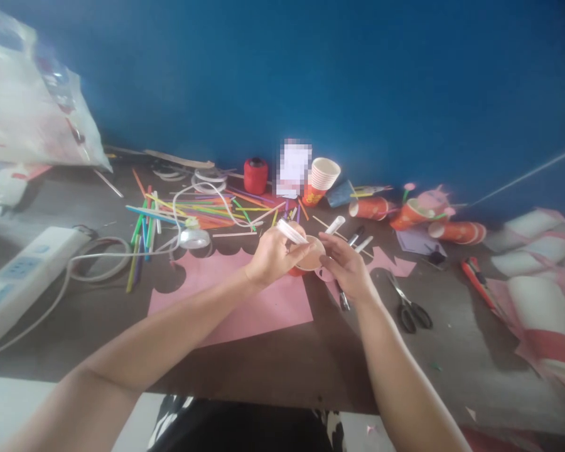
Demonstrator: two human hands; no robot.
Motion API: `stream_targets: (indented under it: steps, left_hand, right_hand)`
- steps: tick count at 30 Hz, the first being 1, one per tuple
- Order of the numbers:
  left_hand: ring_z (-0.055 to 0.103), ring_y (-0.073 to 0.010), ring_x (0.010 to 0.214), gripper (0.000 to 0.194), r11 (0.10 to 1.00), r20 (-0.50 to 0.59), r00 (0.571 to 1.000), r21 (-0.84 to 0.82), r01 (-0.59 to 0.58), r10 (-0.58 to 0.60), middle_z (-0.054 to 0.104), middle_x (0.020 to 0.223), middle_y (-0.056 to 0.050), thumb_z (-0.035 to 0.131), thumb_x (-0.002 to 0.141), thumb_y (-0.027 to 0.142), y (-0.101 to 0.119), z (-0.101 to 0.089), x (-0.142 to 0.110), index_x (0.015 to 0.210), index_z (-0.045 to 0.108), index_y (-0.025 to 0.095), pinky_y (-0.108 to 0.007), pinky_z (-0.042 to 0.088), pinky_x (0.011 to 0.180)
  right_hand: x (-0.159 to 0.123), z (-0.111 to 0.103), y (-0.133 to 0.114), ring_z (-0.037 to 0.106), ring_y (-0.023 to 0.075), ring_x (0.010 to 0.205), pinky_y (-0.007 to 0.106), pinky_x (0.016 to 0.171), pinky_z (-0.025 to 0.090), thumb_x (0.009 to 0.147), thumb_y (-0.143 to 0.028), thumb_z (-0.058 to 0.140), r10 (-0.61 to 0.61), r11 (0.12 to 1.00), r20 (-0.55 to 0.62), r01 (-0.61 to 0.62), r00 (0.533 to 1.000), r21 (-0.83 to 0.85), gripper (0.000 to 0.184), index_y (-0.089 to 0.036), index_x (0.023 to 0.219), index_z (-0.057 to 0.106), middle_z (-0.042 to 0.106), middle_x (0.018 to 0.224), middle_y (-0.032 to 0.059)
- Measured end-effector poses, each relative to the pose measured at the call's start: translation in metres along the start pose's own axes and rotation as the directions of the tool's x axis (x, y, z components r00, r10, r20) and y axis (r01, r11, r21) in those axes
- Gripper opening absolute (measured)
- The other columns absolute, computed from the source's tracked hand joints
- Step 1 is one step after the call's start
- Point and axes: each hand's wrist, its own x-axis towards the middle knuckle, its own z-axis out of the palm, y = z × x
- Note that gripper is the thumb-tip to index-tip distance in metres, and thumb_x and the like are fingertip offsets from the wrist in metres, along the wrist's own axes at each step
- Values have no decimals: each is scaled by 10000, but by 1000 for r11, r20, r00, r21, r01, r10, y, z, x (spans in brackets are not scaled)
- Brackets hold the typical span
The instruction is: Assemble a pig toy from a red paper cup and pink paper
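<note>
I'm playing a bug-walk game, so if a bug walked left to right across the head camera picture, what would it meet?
White power strip → round white object → left hand → right hand → scissors → red cutter.

A plain blue wall (405, 81) stands behind a dark brown table (273, 376) above pale floor (9, 405).

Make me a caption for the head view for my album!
Left hand and right hand at a paper cup, with cut pink paper and black-handled scissors on the table.
</note>
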Motion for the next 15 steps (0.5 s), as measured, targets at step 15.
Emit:
stream_targets:
  steps: [15]
  left_hand:
    - [576, -163, 724, 201, 1000, 40, 999, 9, 14, -14, 627, 770, -40, 591, 799, 365, 5, 1, 2, 771, 606, 166, -290, 451, 660]
  right_hand:
    - [-2, 6, -15, 584, 154, 764, 269, 601, 486, 762, -277, 620, -44, 944, -42, 28, 998, -330, 98, -205, 799, 675, 575, 912, 39]
